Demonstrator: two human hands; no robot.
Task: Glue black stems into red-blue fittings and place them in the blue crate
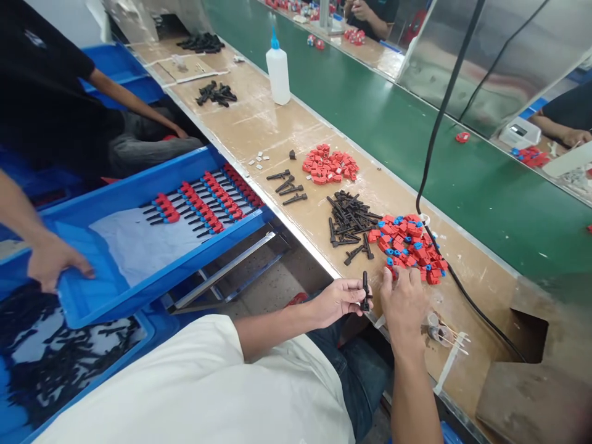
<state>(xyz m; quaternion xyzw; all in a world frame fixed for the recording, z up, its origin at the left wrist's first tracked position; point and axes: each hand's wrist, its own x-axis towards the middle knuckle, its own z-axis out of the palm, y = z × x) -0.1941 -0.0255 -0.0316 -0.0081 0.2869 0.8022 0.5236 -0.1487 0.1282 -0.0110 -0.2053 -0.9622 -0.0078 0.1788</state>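
Note:
My left hand (337, 300) pinches a black plastic pin (365, 291) upright at the bench's near edge. Beside it, my right hand (403, 303) has its fingertips closed on a red piece at the near edge of a pile of red-and-blue pieces (409, 246). A heap of loose black pins (349, 219) lies just left of that pile. Farther back lie a pile of plain red pieces (329, 164) and a few single black pins (289, 185).
A blue tray (152, 246) with rows of red-capped black pins sits at my left; another person's hand (52, 262) grips its corner. A bin of black parts (60, 357) is below. A white squeeze bottle (278, 71), a black cable (439, 123) and a green conveyor (416, 135) lie beyond.

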